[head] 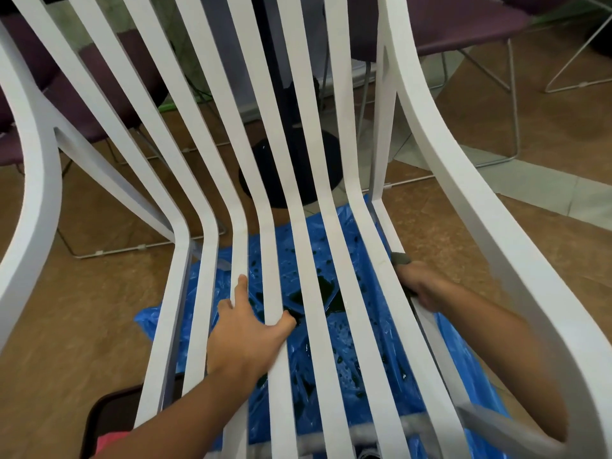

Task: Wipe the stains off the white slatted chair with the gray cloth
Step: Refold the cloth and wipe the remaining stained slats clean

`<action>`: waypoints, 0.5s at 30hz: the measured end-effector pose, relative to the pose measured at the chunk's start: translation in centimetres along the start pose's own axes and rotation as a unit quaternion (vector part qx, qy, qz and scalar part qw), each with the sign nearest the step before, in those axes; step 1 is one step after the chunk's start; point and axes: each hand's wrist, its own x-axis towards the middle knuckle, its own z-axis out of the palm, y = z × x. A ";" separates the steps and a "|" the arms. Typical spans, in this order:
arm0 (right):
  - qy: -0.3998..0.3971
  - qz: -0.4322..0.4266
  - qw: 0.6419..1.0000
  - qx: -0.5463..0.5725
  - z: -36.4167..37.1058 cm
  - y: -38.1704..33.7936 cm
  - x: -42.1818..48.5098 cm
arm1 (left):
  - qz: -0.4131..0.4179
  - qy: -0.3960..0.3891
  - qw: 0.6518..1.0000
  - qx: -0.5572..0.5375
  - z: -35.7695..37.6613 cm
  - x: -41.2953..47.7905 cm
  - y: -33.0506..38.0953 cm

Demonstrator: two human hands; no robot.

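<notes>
The white slatted chair (331, 246) fills the view, its slats running from the seat up into the backrest. My left hand (246, 332) rests flat on the seat slats left of centre, fingers spread, thumb hooked over a slat edge. My right hand (422, 286) reaches in under the right armrest and grips the gray cloth (401, 259), pressing it against the outer side of the rightmost seat slat. Only a small bunched end of the cloth shows above the fingers.
A blue plastic sheet (347, 293) with dark wet puddles lies on the tiled floor under the seat. Behind the chair stand a black round pedestal base (291, 170) and purple chairs (463, 24) on wire legs. A dark object (112, 415) sits at lower left.
</notes>
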 end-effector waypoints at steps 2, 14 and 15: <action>-0.006 0.003 1.000 -0.005 -0.1 -0.6 0.0 | 0.000 -0.008 1.000 0.003 -0.1 0.2 -0.1; 0.035 -0.025 0.999 0.022 0.0 -2.4 0.0 | 0.017 -0.006 1.000 0.022 -0.2 0.3 -0.2; 0.037 -0.025 0.999 0.027 0.1 -2.2 0.0 | 0.018 -0.007 1.000 0.016 -0.2 0.3 -0.3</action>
